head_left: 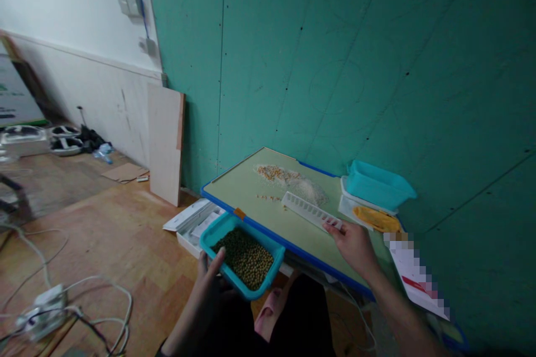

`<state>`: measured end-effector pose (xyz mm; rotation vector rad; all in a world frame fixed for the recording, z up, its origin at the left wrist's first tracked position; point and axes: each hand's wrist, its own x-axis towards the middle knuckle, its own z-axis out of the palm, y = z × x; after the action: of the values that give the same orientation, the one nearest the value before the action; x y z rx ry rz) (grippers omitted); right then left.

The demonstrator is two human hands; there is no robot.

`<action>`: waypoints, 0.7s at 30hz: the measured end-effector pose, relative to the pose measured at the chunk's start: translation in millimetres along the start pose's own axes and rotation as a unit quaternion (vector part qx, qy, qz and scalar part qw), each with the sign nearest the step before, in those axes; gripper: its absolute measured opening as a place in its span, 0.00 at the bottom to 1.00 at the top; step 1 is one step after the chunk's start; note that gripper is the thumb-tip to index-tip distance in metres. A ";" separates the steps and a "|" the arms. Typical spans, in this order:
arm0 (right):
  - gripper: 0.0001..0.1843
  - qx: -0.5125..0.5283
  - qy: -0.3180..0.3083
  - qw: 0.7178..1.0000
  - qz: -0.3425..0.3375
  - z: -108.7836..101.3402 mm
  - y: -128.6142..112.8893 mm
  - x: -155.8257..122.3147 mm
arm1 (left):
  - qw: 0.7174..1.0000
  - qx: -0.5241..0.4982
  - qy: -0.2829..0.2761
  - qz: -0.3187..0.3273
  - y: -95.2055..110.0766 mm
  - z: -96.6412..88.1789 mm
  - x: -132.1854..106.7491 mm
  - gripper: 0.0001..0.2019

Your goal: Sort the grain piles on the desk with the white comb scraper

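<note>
My left hand (211, 268) grips the near left rim of a teal plastic basin (274, 274), its thumb over the edge. Dark green beans and tan soybeans (256, 268) lie side by side in the basin, which sits just off the table's front edge. In my right hand (350, 241) is the right end of a long white slotted plastic strip (307, 211), lying on or just above the tabletop. Beyond the strip are a scattered pile of yellow kernels (272, 173) and a pale heap of small grains (309, 189). A few loose kernels lie left of the strip.
A blue-edged table (234, 189) stands against a green wall. At its right are an empty-looking teal basin (377, 184), a yellow cloth (374, 217) and a white-and-red sheet (414, 279). An opened white box (192, 228) is below left; cables and a power strip (46, 307) lie on the floor.
</note>
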<state>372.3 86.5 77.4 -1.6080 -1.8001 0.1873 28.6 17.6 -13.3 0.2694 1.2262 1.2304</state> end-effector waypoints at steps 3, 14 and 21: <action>0.19 -0.024 -0.004 0.999 -0.021 0.6 -6.6 -20.3 | 1.000 0.002 0.001 -0.001 -1.3 -0.4 1.3 0.34; 0.25 -0.038 0.022 0.978 -0.205 32.3 -56.2 -71.2 | 1.000 -0.021 0.004 0.007 -3.8 0.2 2.1 0.34; 0.18 0.044 -0.001 0.992 -0.118 48.3 -67.0 -36.3 | 0.999 -0.028 0.011 0.011 -5.1 0.8 2.2 0.35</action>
<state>288.9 55.1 63.1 -1.3224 -1.9374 0.1561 31.8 17.7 -18.0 0.2303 1.2081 1.2876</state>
